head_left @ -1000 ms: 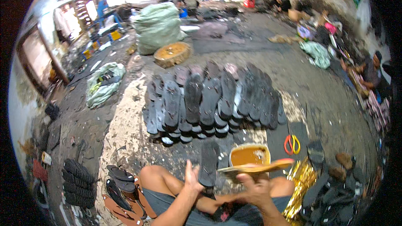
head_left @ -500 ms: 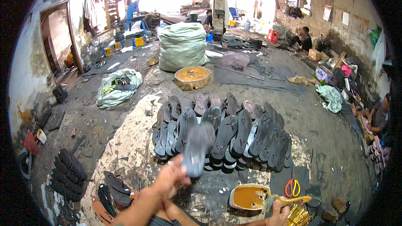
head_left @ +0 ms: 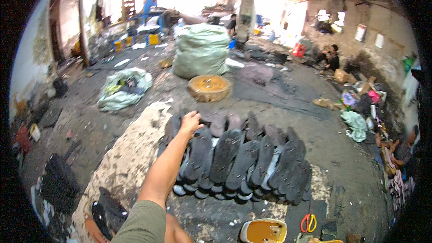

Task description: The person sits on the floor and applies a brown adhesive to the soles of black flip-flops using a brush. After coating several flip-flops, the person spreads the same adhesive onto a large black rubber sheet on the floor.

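The person's left hand was at the far left end of a big pile of dark soles. Its arm reached out long over the left side of the pile, with a green-grey sleeve near the shoulder. The fingers were bent and only partly open. I could not tell if they had hold of a sole or just touched one. The right hand was out of the picture, so I could not tell how open it was or what it had.

The soles lay close together in rows, one on top of another, on the floor in front of the person. A pale sheet lay along their left side. Near the bottom edge was a white tub with brown wet stuff in it. Just to its right lay scissors with red and yellow handles. Below them, a bit of a yellowish handle peeked in.

Past the pile sat a round slice of wood, and a fat green sack stood behind it. At the lower left were black and brown sandals.
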A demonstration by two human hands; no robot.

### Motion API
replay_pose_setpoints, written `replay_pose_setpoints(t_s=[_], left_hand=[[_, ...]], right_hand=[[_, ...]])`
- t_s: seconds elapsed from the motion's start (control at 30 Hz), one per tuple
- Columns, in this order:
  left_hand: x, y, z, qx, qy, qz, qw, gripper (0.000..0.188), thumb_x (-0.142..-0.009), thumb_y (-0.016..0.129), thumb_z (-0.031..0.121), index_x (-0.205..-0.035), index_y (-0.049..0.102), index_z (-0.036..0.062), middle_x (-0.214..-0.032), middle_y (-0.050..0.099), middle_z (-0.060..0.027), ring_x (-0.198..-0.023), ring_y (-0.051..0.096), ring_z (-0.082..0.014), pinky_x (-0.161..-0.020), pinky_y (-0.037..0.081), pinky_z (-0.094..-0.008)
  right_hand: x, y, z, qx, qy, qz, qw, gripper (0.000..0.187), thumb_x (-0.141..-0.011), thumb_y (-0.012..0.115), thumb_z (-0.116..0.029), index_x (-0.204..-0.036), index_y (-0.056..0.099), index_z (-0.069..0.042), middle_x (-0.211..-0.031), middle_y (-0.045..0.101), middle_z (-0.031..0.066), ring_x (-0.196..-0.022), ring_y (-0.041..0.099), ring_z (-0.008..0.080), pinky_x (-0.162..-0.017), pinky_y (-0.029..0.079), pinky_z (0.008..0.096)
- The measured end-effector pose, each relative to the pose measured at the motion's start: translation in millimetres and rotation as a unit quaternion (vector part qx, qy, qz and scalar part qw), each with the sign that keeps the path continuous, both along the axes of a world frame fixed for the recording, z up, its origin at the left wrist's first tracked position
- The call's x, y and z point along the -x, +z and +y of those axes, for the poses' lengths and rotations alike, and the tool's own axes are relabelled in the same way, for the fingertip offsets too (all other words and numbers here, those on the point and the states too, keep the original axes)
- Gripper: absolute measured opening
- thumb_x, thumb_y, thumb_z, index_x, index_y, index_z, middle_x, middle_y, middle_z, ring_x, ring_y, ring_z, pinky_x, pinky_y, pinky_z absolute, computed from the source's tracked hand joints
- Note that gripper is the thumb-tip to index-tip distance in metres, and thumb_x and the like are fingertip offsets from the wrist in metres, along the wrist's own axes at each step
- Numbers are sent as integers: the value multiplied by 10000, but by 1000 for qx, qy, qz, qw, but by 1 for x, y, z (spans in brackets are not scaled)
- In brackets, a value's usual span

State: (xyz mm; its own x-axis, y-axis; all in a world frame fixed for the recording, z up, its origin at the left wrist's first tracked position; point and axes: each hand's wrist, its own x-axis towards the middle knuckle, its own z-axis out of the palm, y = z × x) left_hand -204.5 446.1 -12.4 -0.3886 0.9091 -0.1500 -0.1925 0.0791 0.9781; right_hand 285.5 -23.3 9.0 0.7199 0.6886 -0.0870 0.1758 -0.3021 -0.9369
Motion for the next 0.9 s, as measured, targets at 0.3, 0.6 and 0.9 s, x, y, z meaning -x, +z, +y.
replay_pose_setpoints(t_s=[0.3,0.6,0.9], left_hand=[[172,5,-387,-86,149,187,967,454,-999,652,236,-1401,545,51,-1253,641,-62,-1100,618,-155,-884,509,-302],[190,-66,-549,127,168,669,713,284,-909,647,113,-1178,593,40,-1168,626,-176,-1061,632,-355,-956,483,-457],[272,-67,-440,356,-281,696,556,504,-866,682,430,-1328,667,228,-1585,427,-119,-1505,267,-408,-1191,258,-592]], right_hand=[[-2,-13,37,-26,26,-65,997,610,-963,679,-489,-1220,634,63,-1133,678,148,-939,615,239,-823,524,400],[35,0,49,-107,166,-55,979,482,-1014,658,-342,-1222,652,93,-1194,686,164,-1055,613,219,-939,485,339],[-9,-14,3,-34,121,-102,987,577,-977,667,-467,-1069,663,103,-1018,691,203,-886,608,265,-805,504,396]])
